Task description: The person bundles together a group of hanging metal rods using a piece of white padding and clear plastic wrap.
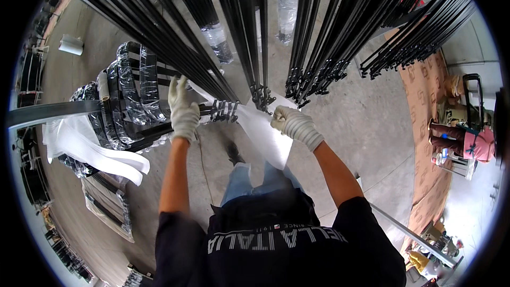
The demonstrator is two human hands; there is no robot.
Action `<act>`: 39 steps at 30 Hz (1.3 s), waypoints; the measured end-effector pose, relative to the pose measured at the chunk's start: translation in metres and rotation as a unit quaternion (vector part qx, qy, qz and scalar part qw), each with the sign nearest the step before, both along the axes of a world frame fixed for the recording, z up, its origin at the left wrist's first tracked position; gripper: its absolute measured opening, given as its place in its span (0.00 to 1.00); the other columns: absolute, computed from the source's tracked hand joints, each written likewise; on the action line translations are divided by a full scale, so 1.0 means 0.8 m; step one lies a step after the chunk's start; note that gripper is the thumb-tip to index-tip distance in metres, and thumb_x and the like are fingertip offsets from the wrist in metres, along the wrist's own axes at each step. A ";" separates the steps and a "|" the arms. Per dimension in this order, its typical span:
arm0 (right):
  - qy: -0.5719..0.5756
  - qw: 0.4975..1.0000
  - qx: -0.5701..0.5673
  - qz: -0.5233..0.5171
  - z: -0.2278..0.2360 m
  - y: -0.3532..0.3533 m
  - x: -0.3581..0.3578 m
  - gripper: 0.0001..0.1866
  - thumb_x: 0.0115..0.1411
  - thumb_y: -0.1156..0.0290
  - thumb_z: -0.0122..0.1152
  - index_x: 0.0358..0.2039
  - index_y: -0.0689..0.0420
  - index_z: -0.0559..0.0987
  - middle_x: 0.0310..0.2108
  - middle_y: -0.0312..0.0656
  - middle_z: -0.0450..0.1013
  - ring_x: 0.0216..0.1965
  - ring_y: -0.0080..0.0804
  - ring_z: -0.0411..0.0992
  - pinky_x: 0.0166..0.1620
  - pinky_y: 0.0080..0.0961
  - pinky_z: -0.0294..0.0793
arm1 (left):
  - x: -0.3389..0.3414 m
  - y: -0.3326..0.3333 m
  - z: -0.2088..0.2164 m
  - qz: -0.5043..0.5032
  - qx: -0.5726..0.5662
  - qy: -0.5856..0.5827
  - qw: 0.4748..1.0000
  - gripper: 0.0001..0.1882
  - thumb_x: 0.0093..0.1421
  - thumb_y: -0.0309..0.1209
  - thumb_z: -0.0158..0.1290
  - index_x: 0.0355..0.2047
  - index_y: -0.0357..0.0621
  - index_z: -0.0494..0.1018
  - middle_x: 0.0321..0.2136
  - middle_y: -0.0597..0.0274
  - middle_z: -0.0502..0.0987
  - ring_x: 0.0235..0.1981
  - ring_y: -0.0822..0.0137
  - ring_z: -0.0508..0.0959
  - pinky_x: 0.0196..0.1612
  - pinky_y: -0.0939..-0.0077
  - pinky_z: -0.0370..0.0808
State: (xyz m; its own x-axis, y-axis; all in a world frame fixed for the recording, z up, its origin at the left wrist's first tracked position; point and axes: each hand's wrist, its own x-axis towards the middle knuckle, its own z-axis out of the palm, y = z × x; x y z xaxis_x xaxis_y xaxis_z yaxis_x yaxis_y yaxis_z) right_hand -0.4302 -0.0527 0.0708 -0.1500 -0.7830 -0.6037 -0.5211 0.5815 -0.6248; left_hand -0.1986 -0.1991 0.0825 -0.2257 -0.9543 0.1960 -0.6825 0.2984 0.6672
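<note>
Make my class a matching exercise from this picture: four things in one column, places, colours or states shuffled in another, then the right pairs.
1. Right hand
2. White roll
3. Trousers
4. Rods

A. light blue
B. closed at the edge of the white sheet
C. black, in bundles
D. on the floor, upper left

Pairs: 1-B; 2-D; 3-A; 4-C

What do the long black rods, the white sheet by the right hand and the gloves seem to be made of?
Black rods: probably painted or coated metal, being thin, straight and slightly glossy.
White sheet: perhaps thin foam or paper, smooth and matte; the look leaves this open.
Gloves: likely knitted fabric, off-white and matte, with ribbed-looking bands toward the wrists.
</note>
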 end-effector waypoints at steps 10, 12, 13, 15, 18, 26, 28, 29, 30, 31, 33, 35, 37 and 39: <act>0.002 0.995 0.054 -0.080 0.009 -0.047 0.027 0.19 0.44 0.59 0.60 0.34 0.59 0.72 0.22 0.40 0.72 0.27 0.31 0.70 0.35 0.25 0.69 | 0.020 -0.041 0.017 -0.191 0.289 -0.189 0.919 0.18 0.43 0.41 0.57 0.29 0.40 0.72 0.22 0.60 0.73 0.26 0.69 0.71 0.32 0.78 0.67; 0.005 0.999 -0.034 -0.007 0.020 -0.036 0.034 0.23 0.43 0.58 0.61 0.38 0.58 0.72 0.24 0.41 0.72 0.28 0.31 0.71 0.36 0.24 0.69 | 0.020 -0.024 0.007 -0.177 0.355 -0.078 0.915 0.19 0.44 0.38 0.56 0.33 0.37 0.72 0.28 0.57 0.75 0.31 0.69 0.73 0.36 0.79 0.67; 0.001 0.996 -0.083 0.035 0.027 -0.036 0.041 0.24 0.43 0.57 0.61 0.40 0.57 0.71 0.24 0.41 0.72 0.29 0.31 0.71 0.36 0.24 0.68 | 0.033 -0.022 -0.019 -0.149 0.379 0.023 0.913 0.16 0.45 0.37 0.55 0.31 0.37 0.71 0.26 0.61 0.74 0.28 0.72 0.71 0.34 0.80 0.67; 0.026 0.994 0.011 0.103 0.032 -0.042 0.040 0.29 0.43 0.54 0.60 0.45 0.54 0.69 0.31 0.43 0.72 0.34 0.33 0.71 0.40 0.22 0.67 | 0.028 -0.014 -0.022 -0.138 0.387 0.093 0.907 0.07 0.47 0.31 0.55 0.22 0.43 0.69 0.18 0.74 0.66 0.22 0.80 0.63 0.27 0.85 0.62; 0.115 0.979 0.077 0.147 0.048 -0.055 0.053 0.30 0.44 0.52 0.59 0.46 0.53 0.68 0.35 0.45 0.72 0.37 0.35 0.70 0.42 0.23 0.67 | 0.037 -0.020 -0.020 -0.130 0.334 0.079 0.930 0.07 0.47 0.31 0.54 0.24 0.43 0.69 0.19 0.74 0.66 0.22 0.80 0.63 0.28 0.85 0.62; -0.211 0.931 -0.296 0.018 0.029 -0.132 0.107 0.27 0.50 0.60 0.53 0.49 0.55 0.63 0.34 0.45 0.72 0.36 0.35 0.70 0.39 0.19 0.69 | 0.041 -0.038 -0.043 -0.117 0.357 0.254 0.891 0.06 0.52 0.27 0.50 0.31 0.41 0.67 0.25 0.70 0.68 0.29 0.80 0.65 0.36 0.87 0.64; -0.330 0.922 -0.202 0.017 0.001 -0.151 0.097 0.24 0.46 0.62 0.59 0.43 0.56 0.69 0.33 0.38 0.72 0.35 0.27 0.68 0.40 0.18 0.67 | 0.037 -0.041 -0.043 -0.139 0.324 0.241 0.904 0.06 0.52 0.27 0.50 0.30 0.41 0.67 0.25 0.70 0.68 0.29 0.80 0.65 0.35 0.87 0.64; -0.387 0.909 -0.152 0.018 -0.016 -0.159 0.092 0.22 0.44 0.63 0.62 0.40 0.56 0.71 0.32 0.35 0.72 0.35 0.23 0.68 0.40 0.17 0.66 | 0.033 -0.039 -0.036 -0.149 0.306 0.235 0.910 0.06 0.53 0.27 0.50 0.30 0.41 0.67 0.25 0.70 0.68 0.29 0.80 0.65 0.35 0.87 0.64; -0.412 0.900 -0.141 0.027 -0.034 -0.166 0.090 0.21 0.43 0.64 0.63 0.39 0.57 0.73 0.32 0.33 0.72 0.35 0.21 0.67 0.40 0.17 0.66 | 0.027 -0.036 -0.027 -0.110 0.307 0.189 0.926 0.05 0.53 0.27 0.49 0.30 0.41 0.67 0.24 0.70 0.69 0.27 0.79 0.65 0.33 0.86 0.65; -0.430 0.893 -0.132 0.033 -0.047 -0.171 0.079 0.20 0.43 0.64 0.65 0.38 0.57 0.74 0.31 0.31 0.72 0.34 0.19 0.67 0.40 0.16 0.65 | 0.019 -0.039 -0.029 -0.114 0.283 0.172 0.937 0.04 0.53 0.27 0.49 0.29 0.41 0.68 0.24 0.69 0.70 0.27 0.79 0.66 0.33 0.85 0.65; -0.422 0.884 -0.185 0.076 -0.050 -0.182 0.094 0.20 0.43 0.65 0.64 0.38 0.57 0.74 0.31 0.31 0.72 0.34 0.19 0.67 0.40 0.16 0.65 | 0.026 -0.051 -0.039 -0.103 0.234 0.127 0.958 0.04 0.53 0.27 0.48 0.29 0.40 0.68 0.23 0.69 0.71 0.26 0.79 0.66 0.31 0.84 0.65; -0.482 0.865 -0.128 0.059 -0.022 -0.175 0.117 0.17 0.45 0.67 0.62 0.37 0.56 0.74 0.30 0.31 0.72 0.32 0.18 0.66 0.37 0.16 0.65 | 0.061 -0.061 -0.056 -0.063 0.226 0.171 0.957 0.02 0.53 0.25 0.48 0.29 0.42 0.69 0.22 0.69 0.71 0.25 0.78 0.66 0.31 0.85 0.65; -0.527 0.847 -0.059 0.050 -0.010 -0.176 0.118 0.16 0.47 0.67 0.61 0.38 0.55 0.73 0.31 0.31 0.71 0.30 0.18 0.65 0.36 0.16 0.65 | 0.068 -0.073 -0.059 -0.029 0.198 0.228 0.953 0.02 0.53 0.25 0.48 0.28 0.43 0.69 0.22 0.69 0.71 0.25 0.78 0.67 0.31 0.86 0.65; -0.400 0.901 -0.135 0.100 -0.044 -0.169 0.084 0.20 0.47 0.66 0.61 0.42 0.56 0.70 0.32 0.32 0.70 0.31 0.18 0.65 0.36 0.17 0.65 | 0.048 -0.094 -0.035 -0.035 0.181 0.253 0.950 0.02 0.53 0.25 0.49 0.27 0.44 0.68 0.22 0.71 0.70 0.24 0.79 0.66 0.31 0.89 0.64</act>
State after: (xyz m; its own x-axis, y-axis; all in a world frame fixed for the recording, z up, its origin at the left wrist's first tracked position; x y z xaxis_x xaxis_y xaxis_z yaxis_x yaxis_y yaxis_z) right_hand -0.3629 -0.1877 0.0356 0.4089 -0.8804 -0.2400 0.0811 0.2970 -0.9514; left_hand -0.1604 -0.2739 0.0541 -0.2558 -0.9659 -0.0408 -0.2336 0.0208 0.9721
